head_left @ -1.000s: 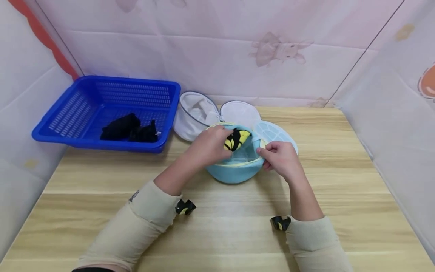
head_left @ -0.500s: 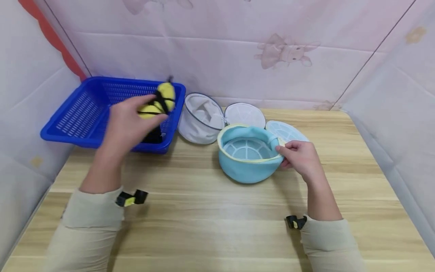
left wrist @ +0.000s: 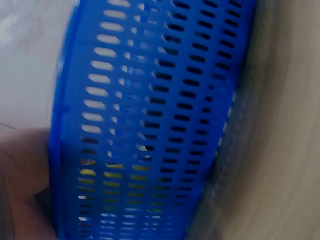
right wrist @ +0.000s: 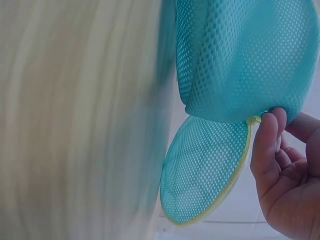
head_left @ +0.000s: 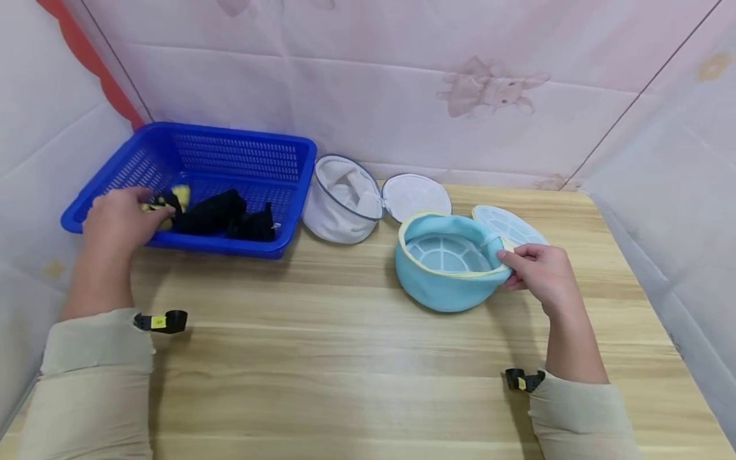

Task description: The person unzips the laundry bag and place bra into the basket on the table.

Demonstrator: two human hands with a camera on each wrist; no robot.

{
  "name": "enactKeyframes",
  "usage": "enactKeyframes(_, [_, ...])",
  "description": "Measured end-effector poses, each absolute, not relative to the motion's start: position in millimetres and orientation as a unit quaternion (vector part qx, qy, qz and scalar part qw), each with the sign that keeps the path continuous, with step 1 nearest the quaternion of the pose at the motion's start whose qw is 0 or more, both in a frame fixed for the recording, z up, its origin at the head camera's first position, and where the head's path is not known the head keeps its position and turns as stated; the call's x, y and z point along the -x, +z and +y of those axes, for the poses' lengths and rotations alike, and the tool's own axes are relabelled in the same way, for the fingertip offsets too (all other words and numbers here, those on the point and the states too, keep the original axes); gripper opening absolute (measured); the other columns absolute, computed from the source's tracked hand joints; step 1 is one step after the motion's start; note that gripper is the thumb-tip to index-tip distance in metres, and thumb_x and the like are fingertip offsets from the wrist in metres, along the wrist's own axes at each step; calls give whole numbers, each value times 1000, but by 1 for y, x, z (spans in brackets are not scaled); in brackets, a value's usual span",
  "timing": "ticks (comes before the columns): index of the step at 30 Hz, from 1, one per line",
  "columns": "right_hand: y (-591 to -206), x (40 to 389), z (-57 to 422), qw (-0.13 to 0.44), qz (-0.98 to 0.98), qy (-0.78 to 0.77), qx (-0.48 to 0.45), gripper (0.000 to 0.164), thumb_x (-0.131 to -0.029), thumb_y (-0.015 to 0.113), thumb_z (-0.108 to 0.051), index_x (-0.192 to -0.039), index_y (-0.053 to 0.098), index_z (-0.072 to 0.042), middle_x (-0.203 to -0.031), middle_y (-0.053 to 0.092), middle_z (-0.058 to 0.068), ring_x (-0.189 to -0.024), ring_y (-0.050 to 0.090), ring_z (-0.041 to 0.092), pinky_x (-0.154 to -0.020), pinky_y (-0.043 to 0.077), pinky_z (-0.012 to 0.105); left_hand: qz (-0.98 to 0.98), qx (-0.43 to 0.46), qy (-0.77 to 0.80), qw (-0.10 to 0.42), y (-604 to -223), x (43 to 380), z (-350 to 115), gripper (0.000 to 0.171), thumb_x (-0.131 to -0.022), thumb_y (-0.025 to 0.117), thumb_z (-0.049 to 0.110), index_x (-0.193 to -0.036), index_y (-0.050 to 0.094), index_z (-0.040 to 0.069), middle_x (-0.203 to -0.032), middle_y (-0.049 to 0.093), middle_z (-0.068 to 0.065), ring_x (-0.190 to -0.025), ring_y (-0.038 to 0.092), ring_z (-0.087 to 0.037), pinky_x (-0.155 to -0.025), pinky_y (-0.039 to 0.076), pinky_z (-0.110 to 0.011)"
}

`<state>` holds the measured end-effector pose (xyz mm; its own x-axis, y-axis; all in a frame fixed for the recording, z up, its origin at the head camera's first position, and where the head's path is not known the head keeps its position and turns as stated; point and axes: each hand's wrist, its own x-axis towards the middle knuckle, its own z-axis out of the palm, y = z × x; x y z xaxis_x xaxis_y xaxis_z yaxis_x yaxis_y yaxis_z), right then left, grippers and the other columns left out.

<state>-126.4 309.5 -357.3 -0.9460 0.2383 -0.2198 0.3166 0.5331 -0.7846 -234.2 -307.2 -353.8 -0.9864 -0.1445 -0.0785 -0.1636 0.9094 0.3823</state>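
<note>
On the left, my left hand [head_left: 121, 217] reaches over the near left rim of a blue plastic basket [head_left: 247, 246]. Its thumb and fingers hold a yellow and black cloth bundle [head_left: 181, 193] inside, partly hidden by the hand. Through the slots in the left wrist view, yellow shows behind the basket wall [left wrist: 165, 100]. My right hand [head_left: 543, 271] pinches the rim of a light blue mesh laundry bag [head_left: 448, 291] with yellow edging. The bag stands upright, its round lid [head_left: 508, 223] folded back behind it. In the right wrist view the fingertips [right wrist: 277, 120] press at the bag's edge.
Two black cloth bundles [head_left: 215, 211] lie in the basket. A white mesh bag [head_left: 339, 220] with dark trim leans between basket and blue bag, its lid [head_left: 416, 195] laid open. Fabric walls [head_left: 374, 115] border the wooden table [head_left: 345, 358] at the back and sides.
My left hand has carried the yellow and black bundle out of the blue mesh bag, leftward and down into the basket. The right hand keeps hold of the bag rim.
</note>
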Motion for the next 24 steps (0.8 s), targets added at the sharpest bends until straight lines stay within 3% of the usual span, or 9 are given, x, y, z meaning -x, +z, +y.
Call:
enactKeyframes(4, [-358, 126, 321, 31, 870, -462, -171, 52, -87, 66, -39, -109, 57, 7, -65, 63, -3, -56, 66, 15, -63, 59, 37, 973, 84, 206, 66, -355, 232, -315, 86, -89, 31, 68, -136, 44, -3, -132, 43, -34, -122, 29, -58, -92, 24, -73])
enactKeyframes(9, [-360, 131, 339, 7, 864, -461, -203, 50, -87, 65, -38, -109, 58, 6, -62, 61, -5, -55, 65, 13, -61, 59, 34, 969, 72, 226, 69, -351, 227, -318, 82, -92, 30, 64, -134, 45, -4, -129, 45, -34, -122, 28, -57, -100, 16, -72])
enactKeyframes(13, [-363, 142, 352, -6, 857, -464, -224, 50, -87, 64, -39, -112, 58, 5, -63, 61, -6, -56, 66, 15, -63, 59, 34, 969, 57, 228, 69, -348, 221, -314, 82, -91, 31, 65, -138, 42, -2, -131, 43, -35, -122, 29, -57, -99, 20, -72])
enactKeyframes(18, [-370, 160, 365, -41, 861, -446, -242, 53, -88, 63, -39, -117, 58, 5, -72, 60, -5, -53, 64, 12, -59, 58, 31, 968, 41, 241, 51, -343, 214, -296, 78, -91, 32, 65, -141, 40, 5, -133, 44, -32, -118, 38, -51, -85, 36, -68])
enactKeyframes(21, [-375, 168, 369, -37, 886, -398, -234, 57, -89, 58, -45, -119, 59, 3, -79, 61, 2, -52, 63, 13, -54, 57, 29, 967, 19, 252, 19, -339, 210, -281, 70, -93, 36, 59, -139, 45, 7, -135, 44, -30, -119, 39, -49, -89, 35, -66])
enactKeyframes(24, [-373, 173, 369, 0, 915, -346, -207, 62, -91, 51, -52, -120, 60, 2, -87, 63, 14, -58, 63, 18, -54, 56, 31, 964, -8, 264, -10, -335, 205, -266, 63, -95, 39, 53, -136, 48, 6, -138, 43, -28, -126, 37, -48, -101, 24, -67])
